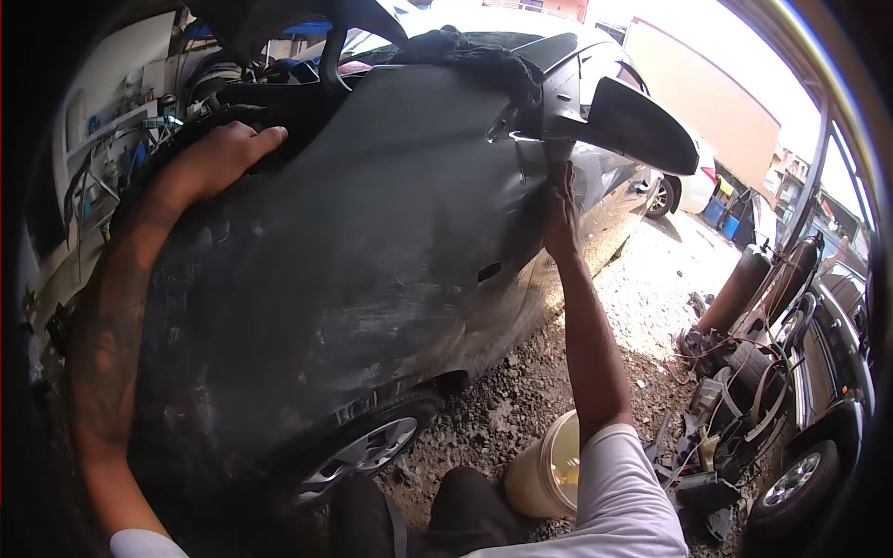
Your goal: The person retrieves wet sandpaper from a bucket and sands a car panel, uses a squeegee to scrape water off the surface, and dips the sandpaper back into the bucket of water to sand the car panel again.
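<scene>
A dark grey car fender (372, 214) with pale scuffs fills the middle of the view, above the front wheel (372, 451). My left hand (228, 158) lies over its upper edge by the engine bay, thumb stretched out and fingers curled over, partly hidden. My right hand (561, 209) is at the fender's rear edge, below the black side mirror (642, 126). Its fingers point upward and look straight, lying along the panel; the palm is turned from view. A dark crumpled cloth-like thing (474, 56) rests near the windshield base.
A pale bucket (539, 470) stands on the gravel beside my right knee. At right are gas cylinders (739, 288), loose car parts (716, 456) and another dark vehicle (842, 353). Cluttered shelves (112, 139) line the left. A white car (688, 181) is parked behind.
</scene>
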`<action>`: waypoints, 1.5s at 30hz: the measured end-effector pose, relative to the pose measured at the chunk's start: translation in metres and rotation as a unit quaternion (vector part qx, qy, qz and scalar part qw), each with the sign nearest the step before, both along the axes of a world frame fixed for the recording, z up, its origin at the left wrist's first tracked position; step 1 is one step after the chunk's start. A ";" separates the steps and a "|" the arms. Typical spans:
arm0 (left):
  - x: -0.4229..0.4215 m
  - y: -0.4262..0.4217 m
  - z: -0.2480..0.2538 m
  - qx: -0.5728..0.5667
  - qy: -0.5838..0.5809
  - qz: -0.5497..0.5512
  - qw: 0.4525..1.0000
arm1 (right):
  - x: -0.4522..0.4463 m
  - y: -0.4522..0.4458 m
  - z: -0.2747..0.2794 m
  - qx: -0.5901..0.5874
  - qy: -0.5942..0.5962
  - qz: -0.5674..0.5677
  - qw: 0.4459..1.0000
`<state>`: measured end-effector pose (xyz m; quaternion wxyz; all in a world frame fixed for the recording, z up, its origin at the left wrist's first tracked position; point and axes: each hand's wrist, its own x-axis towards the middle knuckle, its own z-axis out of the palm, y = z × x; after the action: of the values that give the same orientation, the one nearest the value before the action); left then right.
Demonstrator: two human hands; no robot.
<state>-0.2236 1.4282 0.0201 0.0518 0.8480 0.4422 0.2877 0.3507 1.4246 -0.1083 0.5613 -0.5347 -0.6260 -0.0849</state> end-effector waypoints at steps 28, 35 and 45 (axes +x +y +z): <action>-0.001 0.003 0.001 0.015 0.035 0.023 0.999 | -0.019 -0.001 0.023 0.031 0.065 0.085 0.994; 0.003 -0.002 0.000 -0.034 -0.012 0.013 0.999 | -0.008 -0.001 0.022 -0.095 0.059 0.020 0.994; 0.004 -0.006 0.002 0.025 0.022 0.028 0.999 | -0.034 -0.006 0.030 0.101 -0.044 -0.038 0.993</action>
<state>-0.2193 1.4221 0.0217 0.0129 0.8421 0.4597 0.2817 0.3164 1.4187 -0.0786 0.5808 -0.4942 -0.6177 -0.1921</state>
